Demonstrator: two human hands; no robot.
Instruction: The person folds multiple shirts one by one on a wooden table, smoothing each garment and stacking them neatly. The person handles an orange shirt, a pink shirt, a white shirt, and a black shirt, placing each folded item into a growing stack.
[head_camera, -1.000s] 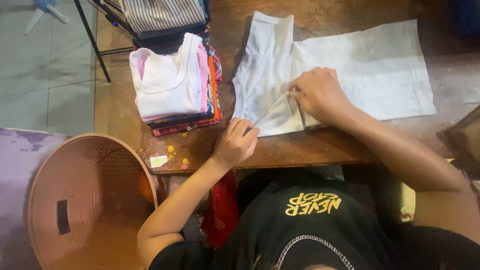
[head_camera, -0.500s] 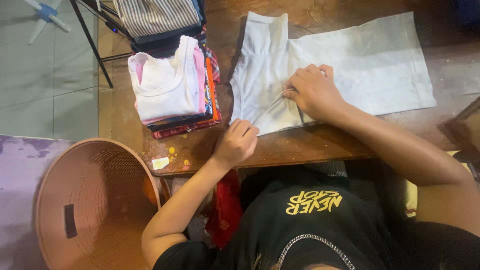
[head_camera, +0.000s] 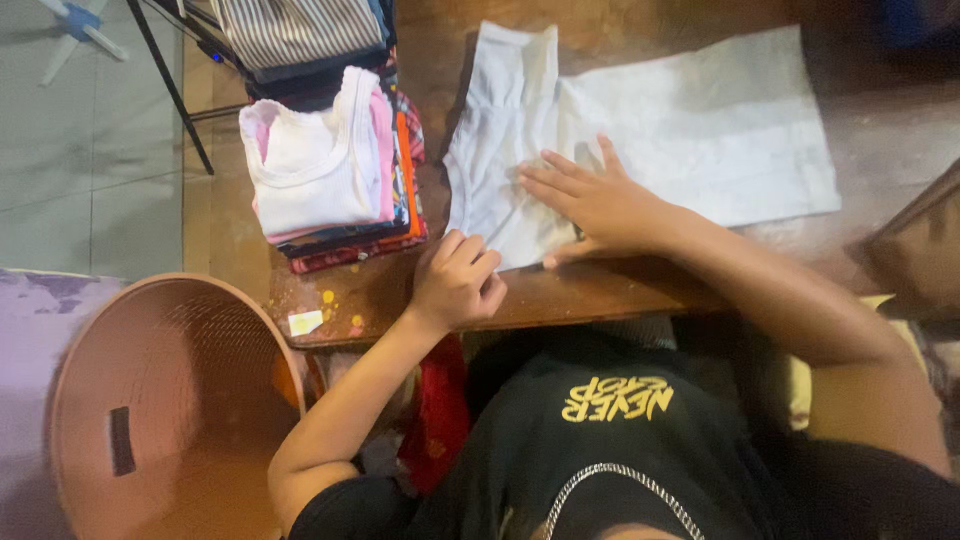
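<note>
The white garment (head_camera: 700, 140) lies spread on the desk (head_camera: 560, 295), only its left part doubled over. The right hand (head_camera: 600, 205) presses it flat, fingers open. The left hand (head_camera: 455, 285), curled, pinches its near edge. 1 folded stack (head_camera: 325, 170) sits to the left.

Hidden: my right hand (head_camera: 600, 205) covers part of the white folded cloth garment (head_camera: 690, 130). Cut off: striped fabric stack (head_camera: 300, 30), top edge; pink plastic basket (head_camera: 165, 410), bottom edge.

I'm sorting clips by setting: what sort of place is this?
Probably a home laundry-folding spot: a white garment spread on a worn wooden table, a stack of folded clothes beside it, and a pink laundry basket on the floor.
</note>
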